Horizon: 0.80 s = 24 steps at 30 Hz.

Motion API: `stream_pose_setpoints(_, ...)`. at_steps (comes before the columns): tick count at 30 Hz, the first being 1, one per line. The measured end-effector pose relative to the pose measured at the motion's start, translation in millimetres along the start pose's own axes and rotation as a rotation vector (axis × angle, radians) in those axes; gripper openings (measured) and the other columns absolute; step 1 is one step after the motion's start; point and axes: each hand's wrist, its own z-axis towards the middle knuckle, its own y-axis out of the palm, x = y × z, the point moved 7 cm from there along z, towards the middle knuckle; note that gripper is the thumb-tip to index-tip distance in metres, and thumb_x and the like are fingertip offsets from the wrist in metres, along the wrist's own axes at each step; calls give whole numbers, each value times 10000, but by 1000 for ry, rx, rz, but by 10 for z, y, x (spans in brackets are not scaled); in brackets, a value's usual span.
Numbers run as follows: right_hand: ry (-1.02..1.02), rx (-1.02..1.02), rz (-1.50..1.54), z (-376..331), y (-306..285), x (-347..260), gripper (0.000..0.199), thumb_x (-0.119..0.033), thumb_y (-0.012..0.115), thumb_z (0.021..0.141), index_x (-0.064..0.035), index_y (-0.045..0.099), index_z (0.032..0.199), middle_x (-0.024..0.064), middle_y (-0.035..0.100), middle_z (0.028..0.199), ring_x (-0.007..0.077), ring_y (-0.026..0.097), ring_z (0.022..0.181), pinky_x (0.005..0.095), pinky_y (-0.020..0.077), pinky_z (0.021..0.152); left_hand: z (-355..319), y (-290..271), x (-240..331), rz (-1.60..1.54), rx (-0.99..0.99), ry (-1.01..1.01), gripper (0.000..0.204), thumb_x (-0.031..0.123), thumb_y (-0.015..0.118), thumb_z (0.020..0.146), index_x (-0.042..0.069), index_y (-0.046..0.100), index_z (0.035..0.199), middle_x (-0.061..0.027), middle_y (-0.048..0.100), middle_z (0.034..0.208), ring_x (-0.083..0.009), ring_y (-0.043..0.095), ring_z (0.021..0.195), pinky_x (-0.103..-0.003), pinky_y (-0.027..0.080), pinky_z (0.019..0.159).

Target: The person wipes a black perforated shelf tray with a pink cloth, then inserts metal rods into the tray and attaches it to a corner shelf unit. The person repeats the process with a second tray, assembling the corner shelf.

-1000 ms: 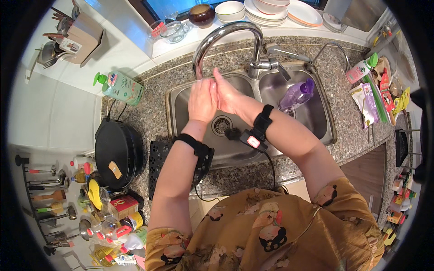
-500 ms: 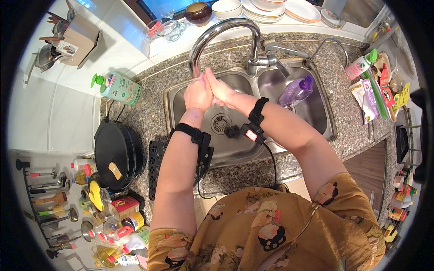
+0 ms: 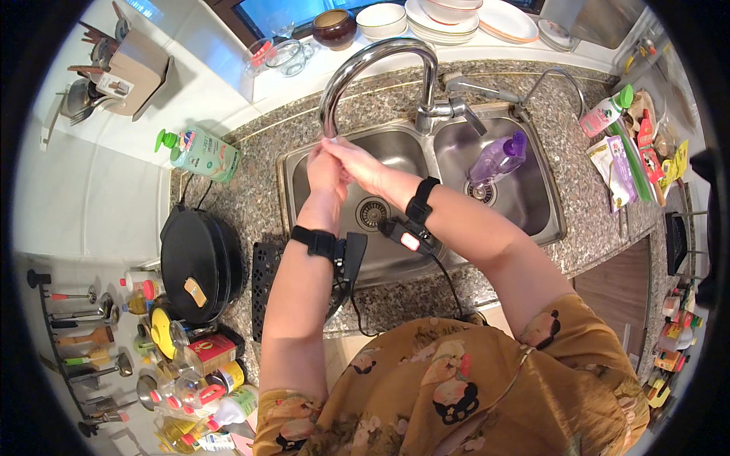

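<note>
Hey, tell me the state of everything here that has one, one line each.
Left hand: folded together with the right hand.
Right hand: laid partly over the left hand.
Faucet: spout over the left basin; water flow unclear.
Purple bottle: in the right basin, cap on.
Green bottle: on the counter, pump top on.
Wrist straps: fastened.
Plates: stacked on the windowsill.

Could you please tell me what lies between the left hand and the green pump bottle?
The head view shows part of the sink and speckled countertop.
</note>
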Motion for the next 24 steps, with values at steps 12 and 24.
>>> stream_pose_setpoints(12, 16, -23, 155, 111, -73, 140, 341, -380, 507, 1007, -193, 543, 1290, -54, 574, 798, 70, 524, 693, 230, 416, 614, -206, 114, 172, -76, 41, 80, 340, 346, 513, 1017, 105, 569, 1250, -27, 634, 989, -142, 619, 833, -334, 534, 706)
stream_pose_setpoints(24, 37, 93, 31, 60, 8, 85, 566, -380, 469, 1020, -77, 389, 1492, 84, 592, 1114, 200, 560, 1016, 422, 474, 825, -265, 111, 59, -46, -35, -34, 403, 437, 463, 1018, 107, 603, 1203, -36, 660, 1090, -153, 614, 985, -323, 488, 800)
